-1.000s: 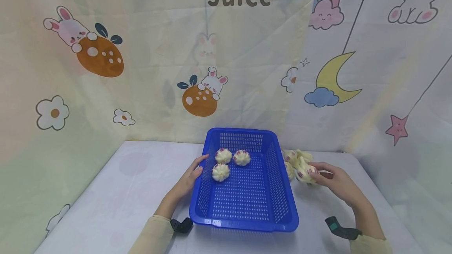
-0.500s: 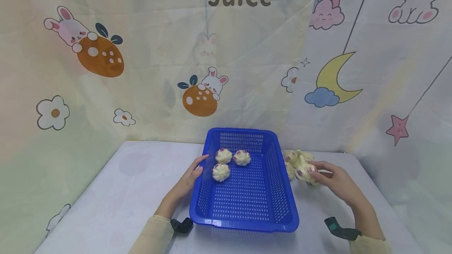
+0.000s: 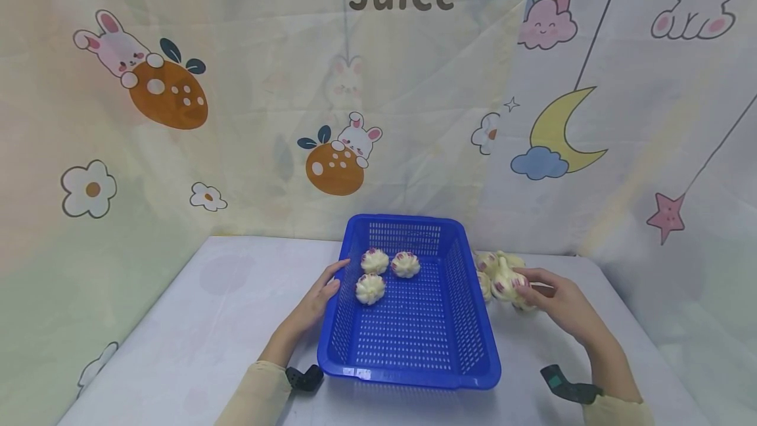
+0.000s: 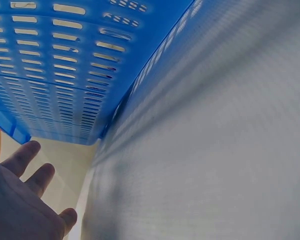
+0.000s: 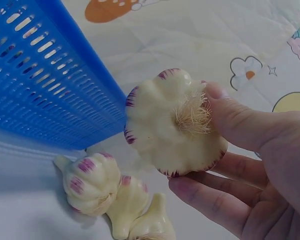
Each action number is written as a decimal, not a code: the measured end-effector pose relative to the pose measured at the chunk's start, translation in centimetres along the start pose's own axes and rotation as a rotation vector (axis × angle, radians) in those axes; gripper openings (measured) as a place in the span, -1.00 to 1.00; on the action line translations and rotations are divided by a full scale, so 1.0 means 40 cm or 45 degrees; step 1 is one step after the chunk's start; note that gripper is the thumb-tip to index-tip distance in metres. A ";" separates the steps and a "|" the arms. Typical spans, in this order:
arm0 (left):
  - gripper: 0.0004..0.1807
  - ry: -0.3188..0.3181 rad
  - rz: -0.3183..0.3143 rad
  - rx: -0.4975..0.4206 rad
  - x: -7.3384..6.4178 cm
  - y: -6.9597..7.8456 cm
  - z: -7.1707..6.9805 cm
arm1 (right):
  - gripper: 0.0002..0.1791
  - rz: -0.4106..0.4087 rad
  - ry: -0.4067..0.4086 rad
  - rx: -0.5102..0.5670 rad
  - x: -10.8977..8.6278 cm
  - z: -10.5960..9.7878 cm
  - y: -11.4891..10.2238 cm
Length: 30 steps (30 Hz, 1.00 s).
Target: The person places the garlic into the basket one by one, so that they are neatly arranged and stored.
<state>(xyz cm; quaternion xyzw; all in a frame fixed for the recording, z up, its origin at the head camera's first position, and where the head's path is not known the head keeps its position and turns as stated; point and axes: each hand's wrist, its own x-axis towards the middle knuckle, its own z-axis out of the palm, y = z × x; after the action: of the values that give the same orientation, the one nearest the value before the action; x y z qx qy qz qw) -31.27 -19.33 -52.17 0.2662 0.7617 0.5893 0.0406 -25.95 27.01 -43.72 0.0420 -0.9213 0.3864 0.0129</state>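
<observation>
My right hand (image 3: 562, 304) pinches a garlic bulb (image 3: 505, 283) between thumb and fingers, just right of the blue basket (image 3: 408, 377). In the right wrist view the held garlic bulb (image 5: 155, 130) shows its dry root tuft and purple streaks. More garlic bulbs (image 5: 92, 182) lie on the table below it, beside the basket wall. Three garlic bulbs (image 3: 370, 288) sit inside the basket, toward its far left. On the left side, my left hand (image 3: 313, 304) rests against the basket's rim with its fingers extended; the left wrist view shows several fingers (image 4: 40, 180) spread near the basket.
A white-covered table (image 3: 236, 321) carries the basket and the loose garlic. Behind it hangs a printed curtain (image 3: 260, 84) with cartoon rabbits, flowers and a moon. Black wrist devices (image 3: 304, 378) are worn on both arms.
My right hand has shifted the garlic bulb slightly up and to the left, revealing more of another bulb beneath it. The left hand and the basket have stayed put.
</observation>
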 end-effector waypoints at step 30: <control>-0.47 0.019 0.000 -0.025 -0.005 0.024 0.007 | -0.33 -0.034 0.087 0.026 -0.003 0.024 -0.046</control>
<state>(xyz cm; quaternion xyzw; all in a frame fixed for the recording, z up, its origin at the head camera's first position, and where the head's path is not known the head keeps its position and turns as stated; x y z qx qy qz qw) -30.65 -19.02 -51.41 0.2612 0.7563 0.5986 0.0375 -25.66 25.05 -43.11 0.0412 -0.9157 0.3966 0.0493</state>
